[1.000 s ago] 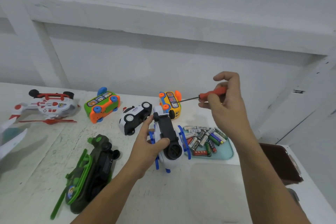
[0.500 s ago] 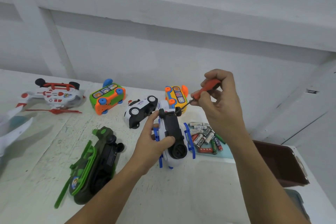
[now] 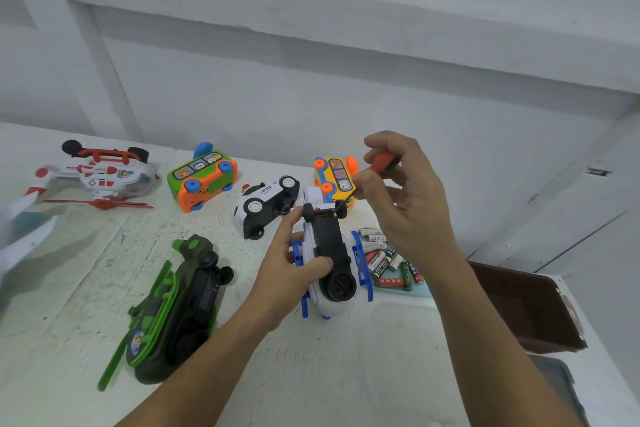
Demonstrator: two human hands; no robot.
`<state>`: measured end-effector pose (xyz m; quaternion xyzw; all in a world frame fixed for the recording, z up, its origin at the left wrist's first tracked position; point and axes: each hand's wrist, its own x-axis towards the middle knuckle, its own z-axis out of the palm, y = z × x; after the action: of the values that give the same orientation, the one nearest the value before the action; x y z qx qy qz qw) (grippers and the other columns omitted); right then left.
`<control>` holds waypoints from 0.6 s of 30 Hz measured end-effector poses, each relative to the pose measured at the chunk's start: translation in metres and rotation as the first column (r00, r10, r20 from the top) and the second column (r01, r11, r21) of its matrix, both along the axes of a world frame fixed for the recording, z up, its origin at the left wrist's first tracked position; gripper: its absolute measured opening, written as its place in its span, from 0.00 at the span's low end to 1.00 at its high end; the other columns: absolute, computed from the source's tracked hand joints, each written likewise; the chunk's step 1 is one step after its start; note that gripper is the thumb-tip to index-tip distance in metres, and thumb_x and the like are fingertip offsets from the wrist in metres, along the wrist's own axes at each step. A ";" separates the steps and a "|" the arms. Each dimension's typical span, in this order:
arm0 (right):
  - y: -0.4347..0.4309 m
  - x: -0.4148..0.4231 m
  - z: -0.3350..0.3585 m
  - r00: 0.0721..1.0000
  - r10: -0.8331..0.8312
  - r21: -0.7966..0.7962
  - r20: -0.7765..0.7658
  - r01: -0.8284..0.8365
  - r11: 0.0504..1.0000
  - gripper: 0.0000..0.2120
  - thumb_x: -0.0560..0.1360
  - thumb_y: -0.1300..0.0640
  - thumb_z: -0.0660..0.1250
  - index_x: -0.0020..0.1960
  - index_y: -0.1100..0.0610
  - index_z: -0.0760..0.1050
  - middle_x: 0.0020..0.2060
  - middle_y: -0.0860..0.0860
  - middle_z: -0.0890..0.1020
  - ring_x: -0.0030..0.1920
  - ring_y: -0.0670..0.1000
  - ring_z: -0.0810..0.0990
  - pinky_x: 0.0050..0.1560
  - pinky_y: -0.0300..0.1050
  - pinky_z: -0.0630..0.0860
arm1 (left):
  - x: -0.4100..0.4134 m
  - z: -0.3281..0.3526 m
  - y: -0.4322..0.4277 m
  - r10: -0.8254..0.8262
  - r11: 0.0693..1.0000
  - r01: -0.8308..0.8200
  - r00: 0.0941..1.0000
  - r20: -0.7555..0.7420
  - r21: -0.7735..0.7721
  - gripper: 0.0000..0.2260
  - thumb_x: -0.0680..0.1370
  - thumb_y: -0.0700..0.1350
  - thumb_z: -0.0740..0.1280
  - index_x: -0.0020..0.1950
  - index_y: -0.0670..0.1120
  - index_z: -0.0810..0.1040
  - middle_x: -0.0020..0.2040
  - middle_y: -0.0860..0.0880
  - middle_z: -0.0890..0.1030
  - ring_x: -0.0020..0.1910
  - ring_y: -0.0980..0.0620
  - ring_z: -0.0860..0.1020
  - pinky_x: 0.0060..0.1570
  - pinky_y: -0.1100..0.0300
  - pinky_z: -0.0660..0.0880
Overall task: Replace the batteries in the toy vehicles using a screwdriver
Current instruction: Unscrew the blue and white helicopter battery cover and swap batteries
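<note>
Head view, forward-down, close over table (image 3: 346,374)

The upturned helicopter (image 3: 330,246) was white with blue skids and a black belly, the screwdriver (image 3: 381,162) orange-handled, the police car (image 3: 265,206) black and white, the green-and-orange bus (image 3: 204,177) blue-wheeled, the yellow bus (image 3: 335,174) orange-wheeled, the camouflage helicopter (image 3: 180,302) dark green, the red-trimmed helicopter (image 3: 104,174) white.

Showing only as two forearms and two hands. Appearing bare throughout, from the left hand (image 3: 287,274) and the right hand (image 3: 405,208) down along both forearms to the near edge of the view. Tapering from broad forearms to slimmer wrists. Showing knuckles and faint tendon ridges across the back of the right hand. Reading too blurred at the fingernails to tell detail.
</note>
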<state>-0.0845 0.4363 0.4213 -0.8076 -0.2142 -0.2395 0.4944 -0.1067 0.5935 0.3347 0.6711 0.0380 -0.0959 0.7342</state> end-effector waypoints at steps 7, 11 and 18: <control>0.011 0.000 0.004 0.998 0.056 0.182 0.001 -0.056 0.982 0.24 0.75 0.65 0.71 0.59 0.39 0.71 0.45 0.51 0.78 0.45 0.52 0.83 0.47 0.53 0.82 | 0.004 -0.001 0.003 -0.016 1.000 0.016 1.000 -0.006 -0.023 0.35 0.74 0.34 0.70 0.68 0.67 0.63 0.61 0.51 0.76 0.52 0.46 0.82 0.36 0.65 0.80; 0.012 -0.003 0.002 0.991 0.131 0.228 -0.006 -0.127 0.965 0.20 0.77 0.68 0.67 0.60 0.46 0.74 0.51 0.50 0.81 0.53 0.56 0.82 0.50 0.58 0.82 | 0.006 0.000 0.005 -0.009 1.000 0.009 1.000 0.007 -0.024 0.35 0.74 0.34 0.70 0.72 0.63 0.63 0.56 0.56 0.74 0.50 0.54 0.80 0.34 0.68 0.78; 0.014 -0.001 0.004 0.995 0.099 0.208 -0.002 -0.096 0.973 0.20 0.80 0.68 0.61 0.64 0.48 0.75 0.52 0.54 0.78 0.52 0.59 0.81 0.49 0.55 0.82 | 0.007 -0.001 0.005 -0.003 1.000 0.004 1.000 0.024 -0.017 0.33 0.76 0.34 0.68 0.72 0.61 0.63 0.52 0.61 0.72 0.38 0.65 0.82 0.31 0.70 0.76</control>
<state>-0.0851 0.4500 0.4249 -0.7414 -0.2245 -0.2312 0.5886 -0.0996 0.5983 0.3332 0.6658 0.0272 -0.0894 0.7402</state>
